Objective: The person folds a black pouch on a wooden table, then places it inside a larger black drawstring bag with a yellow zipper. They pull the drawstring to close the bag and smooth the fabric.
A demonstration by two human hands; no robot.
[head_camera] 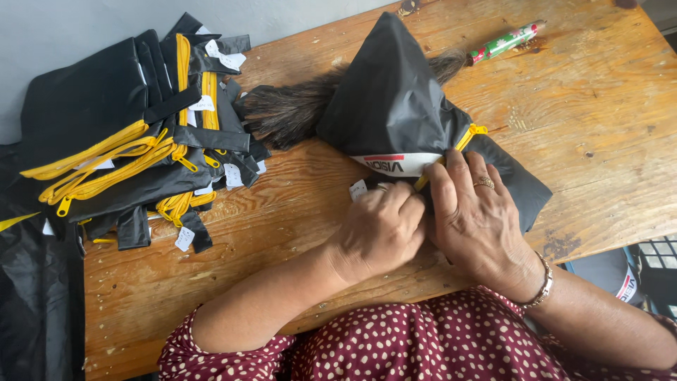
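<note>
Wooden worktable (282, 212): my left hand (377, 233) and right hand (476, 219) both pinch the black pouch's (395, 106) yellow zipper (465, 141); closing step, steady pull needed.

place: small sewing workshop | signs: stack of black yellow-zipped bags (134, 134), worn wooden worktable (585, 106), hand broom (296, 109)
</note>
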